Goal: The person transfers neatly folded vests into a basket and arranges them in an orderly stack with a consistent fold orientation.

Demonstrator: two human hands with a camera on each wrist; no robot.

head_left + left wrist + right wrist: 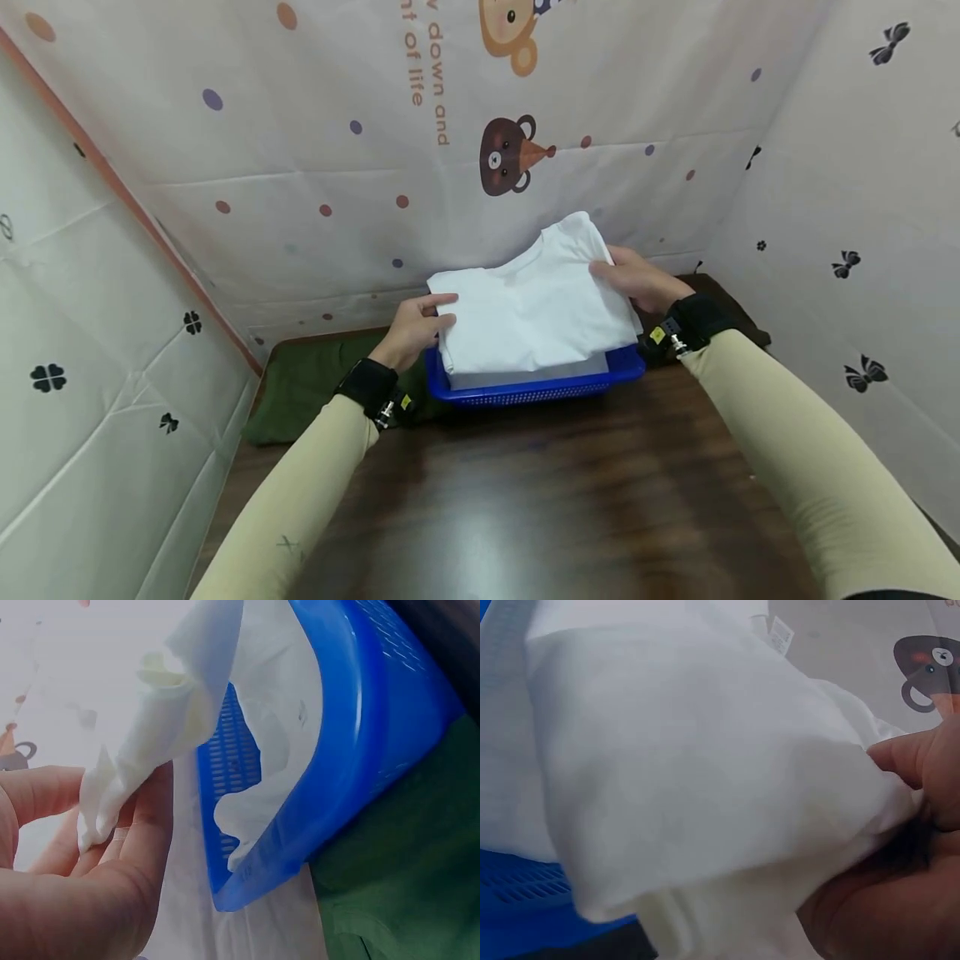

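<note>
A folded white T-shirt [532, 308] is held by both hands over a blue plastic basket [525, 393]. The left hand [411, 329] pinches the shirt's left edge between thumb and fingers; the left wrist view shows the gathered cloth in that grip. At the opposite edge, the right hand [641, 279] grips the shirt with its thumb on top, and the fingers beneath are mostly hidden. That side is raised higher. More white cloth [277, 712] lies inside the basket under the shirt. A small label [781, 636] sticks out at the shirt's far edge.
Folded dark green cloth [315, 387] lies left of the basket, and dark brown cloth [727, 308] lies to its right. Everything stands on a dark wooden table [480, 500]. Printed fabric walls [315, 150] close off the back and both sides.
</note>
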